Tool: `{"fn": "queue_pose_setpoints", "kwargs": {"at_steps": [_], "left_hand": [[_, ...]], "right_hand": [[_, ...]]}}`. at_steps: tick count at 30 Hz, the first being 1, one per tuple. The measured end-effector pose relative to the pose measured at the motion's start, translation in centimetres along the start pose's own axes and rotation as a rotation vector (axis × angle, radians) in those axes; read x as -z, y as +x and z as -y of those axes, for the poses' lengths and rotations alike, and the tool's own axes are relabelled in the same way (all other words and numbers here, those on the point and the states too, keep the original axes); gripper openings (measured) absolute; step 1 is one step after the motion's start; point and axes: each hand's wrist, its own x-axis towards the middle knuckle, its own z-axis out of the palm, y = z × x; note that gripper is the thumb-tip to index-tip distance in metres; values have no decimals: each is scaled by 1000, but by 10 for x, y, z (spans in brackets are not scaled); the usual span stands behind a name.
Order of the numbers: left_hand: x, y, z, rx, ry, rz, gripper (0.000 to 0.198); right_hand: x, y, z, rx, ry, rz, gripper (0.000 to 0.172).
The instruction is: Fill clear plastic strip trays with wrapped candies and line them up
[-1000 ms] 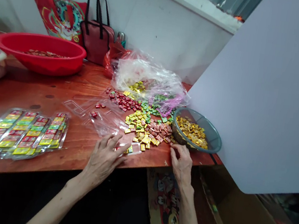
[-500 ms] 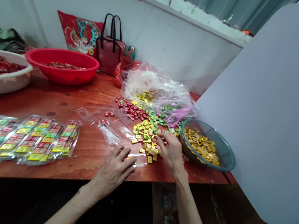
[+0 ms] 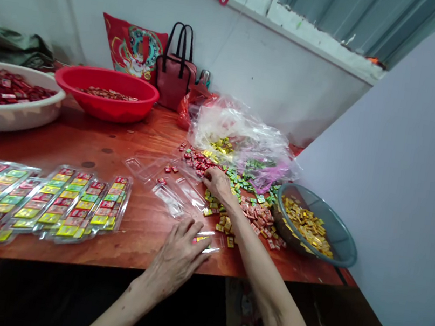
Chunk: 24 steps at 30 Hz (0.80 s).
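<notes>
A clear plastic tray [image 3: 214, 242] with a few small yellow pieces lies near the table's front edge. My left hand [image 3: 182, 250] rests at the tray's left end, fingers spread. Farther back, my right hand [image 3: 218, 182] reaches the near side of the pile of red pieces [image 3: 197, 161], its fingertips bent down and close together; what they hold, if anything, is hidden. Yellow pieces [image 3: 225, 225], green pieces [image 3: 239, 180] and pink pieces [image 3: 260, 217] lie loose around and behind my right forearm. Empty clear trays [image 3: 169, 198] sit left of the piles.
Filled trays [image 3: 72, 206] line the left side. Behind them stand a white basin [image 3: 15, 119] and a red basin [image 3: 107, 108]. A grey-green bowl [image 3: 346, 247] of gold pieces is at the right, beside a pale panel [image 3: 402, 185]. Plastic bags [image 3: 243, 128] lie at the back.
My right hand has moved left and away from me, from the yellow and pink pieces to the red ones. My left hand stays by the tray. The whole view has shifted slightly.
</notes>
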Motion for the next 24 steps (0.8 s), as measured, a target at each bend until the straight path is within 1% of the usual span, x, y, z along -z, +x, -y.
{"fn": "queue_pose_setpoints", "kwargs": {"at_steps": [3, 6, 9, 11, 14, 16, 18, 19, 21, 24], "left_hand": [[1, 1, 0, -3, -3, 2, 20], [0, 2, 1, -22, -2, -7, 20], [-1, 2, 2, -38, 0, -38, 21], [-2, 2, 2, -45, 2, -58, 22], [-2, 2, 2, -53, 3, -72, 22], [-1, 2, 2, -63, 4, -71, 21], [-1, 3, 2, -71, 11, -69, 21], [-1, 3, 2, -73, 15, -66, 21], [-1, 3, 2, -79, 19, -60, 23], [-2, 3, 4, -95, 15, -60, 28]], "right_hand": [[8, -7, -3, -13, 66, -15, 4], [23, -24, -5, -31, 145, -26, 7], [41, -51, -3, -35, 310, -63, 8], [52, -72, 0, -35, 418, -122, 8], [64, -104, 6, -43, 446, -214, 8], [69, -122, 8, -48, 434, -237, 7], [72, -137, 8, -47, 432, -205, 6], [73, -142, 7, -42, 437, -167, 6], [75, -150, 6, -24, 464, -46, 7], [78, -153, 5, 34, 479, 165, 8]]}}
